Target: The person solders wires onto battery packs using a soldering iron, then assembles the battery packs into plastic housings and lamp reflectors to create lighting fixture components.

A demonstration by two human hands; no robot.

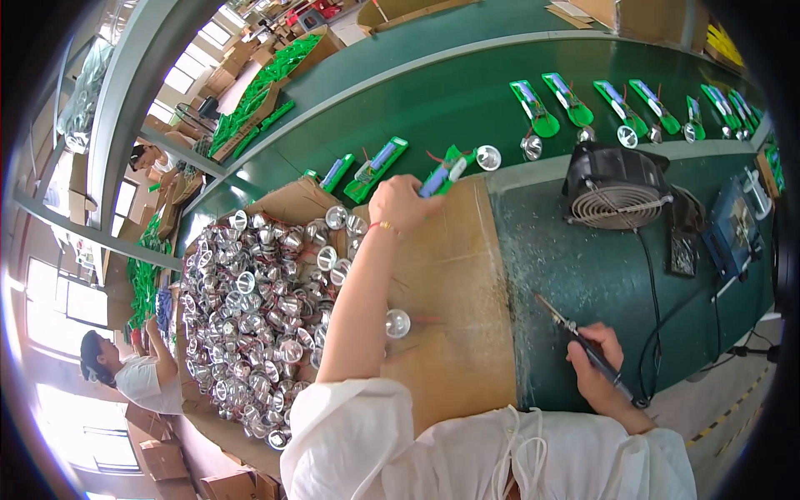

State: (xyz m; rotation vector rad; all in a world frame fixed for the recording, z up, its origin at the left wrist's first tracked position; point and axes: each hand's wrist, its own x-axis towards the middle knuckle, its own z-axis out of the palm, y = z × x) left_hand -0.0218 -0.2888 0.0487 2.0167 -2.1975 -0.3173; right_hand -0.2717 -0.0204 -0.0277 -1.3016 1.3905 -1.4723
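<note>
My left hand point(402, 202) reaches far across the bench, its fingers closed on the near end of a green plastic casing point(455, 167) with a blue cell in it. At that casing's far end sits a silver reflector cup point(488, 158). My right hand point(597, 360) is wrapped round the dark handle of a soldering iron point(602, 367), whose tip points up and left above the green bench top. Beside my left forearm, a single reflector cup point(397, 323) with red wire lies on the brown cardboard sheet point(458, 292).
Left of my arm, a cardboard box point(292, 198) holds a heap of reflector cups point(258, 308). More casings point(533, 108) line the green conveyor point(467, 75). A black fan point(617, 187) and a blue device point(733, 229) stand right, with cables trailing. Two people sit at far left.
</note>
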